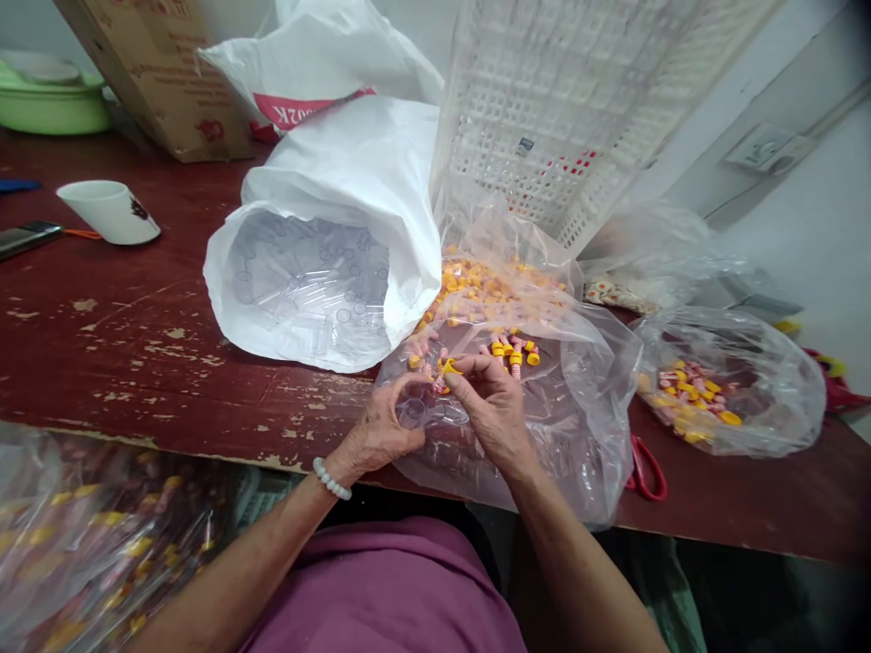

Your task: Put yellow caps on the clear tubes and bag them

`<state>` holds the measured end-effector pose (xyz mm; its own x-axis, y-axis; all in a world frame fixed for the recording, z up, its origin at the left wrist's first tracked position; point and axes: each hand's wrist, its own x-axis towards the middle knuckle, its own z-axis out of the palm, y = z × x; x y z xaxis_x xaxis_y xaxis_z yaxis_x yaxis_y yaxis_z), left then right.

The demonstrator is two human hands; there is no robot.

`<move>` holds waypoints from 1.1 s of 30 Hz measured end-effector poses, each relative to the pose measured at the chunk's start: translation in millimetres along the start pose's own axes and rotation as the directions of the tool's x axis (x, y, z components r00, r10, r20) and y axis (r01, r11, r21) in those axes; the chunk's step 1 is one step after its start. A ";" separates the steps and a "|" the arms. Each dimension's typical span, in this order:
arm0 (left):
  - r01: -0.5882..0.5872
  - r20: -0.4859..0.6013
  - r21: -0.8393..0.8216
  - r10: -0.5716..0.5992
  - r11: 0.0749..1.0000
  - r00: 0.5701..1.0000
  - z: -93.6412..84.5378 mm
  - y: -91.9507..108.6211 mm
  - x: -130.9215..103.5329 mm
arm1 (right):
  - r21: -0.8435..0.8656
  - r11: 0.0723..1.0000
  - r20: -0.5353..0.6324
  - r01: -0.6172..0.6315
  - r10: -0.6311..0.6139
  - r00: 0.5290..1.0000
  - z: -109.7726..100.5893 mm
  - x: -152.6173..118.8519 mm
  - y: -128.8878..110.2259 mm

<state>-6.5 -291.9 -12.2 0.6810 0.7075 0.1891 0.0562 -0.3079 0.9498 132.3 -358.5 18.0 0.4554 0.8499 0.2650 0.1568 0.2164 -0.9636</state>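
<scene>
Right at the table edge, the left hand (381, 431) curls its fingers around a small clear tube (412, 413), mouth turned up, while the right hand (491, 404) pinches a yellow cap (450, 366) between thumb and forefinger just above that tube. Both hands work over the clear plastic bag (578, 408) that sags past the edge of the worn red table (102, 336). Behind the tube lie loose capped pieces and a heap of yellow caps (490, 290); to the tube's left, a white sack (327, 272) gapes with more clear tubes inside. Likely trouble: the cap is tiny and the pinch shallow, so a slip could send it off the overhanging plastic into the lap. The tube looks slick, and pressing the cap on crooked could pop it from the left hand's grip.
</scene>
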 end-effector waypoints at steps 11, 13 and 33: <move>0.202 0.033 -0.120 -0.199 0.972 0.979 2.8 12.6 -3.7 | -0.497 0.754 0.409 0.429 -0.232 0.882 -11.5 -16.7 6.1; 0.220 0.006 -0.128 -0.221 0.967 0.975 1.5 9.2 -0.6 | -0.488 0.776 0.413 0.400 -0.199 0.889 -14.8 -16.2 10.2; 0.048 -0.025 0.055 -0.047 0.997 0.999 -1.9 3.9 0.3 | -0.501 0.697 0.495 0.513 -0.255 0.831 -33.3 -10.8 -24.3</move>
<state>-7.4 -291.7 -8.0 0.6593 0.7367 0.1502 0.1290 -0.3077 0.9427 152.7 -388.9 39.7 -0.0957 0.8887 0.4483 0.7817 0.3459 -0.5190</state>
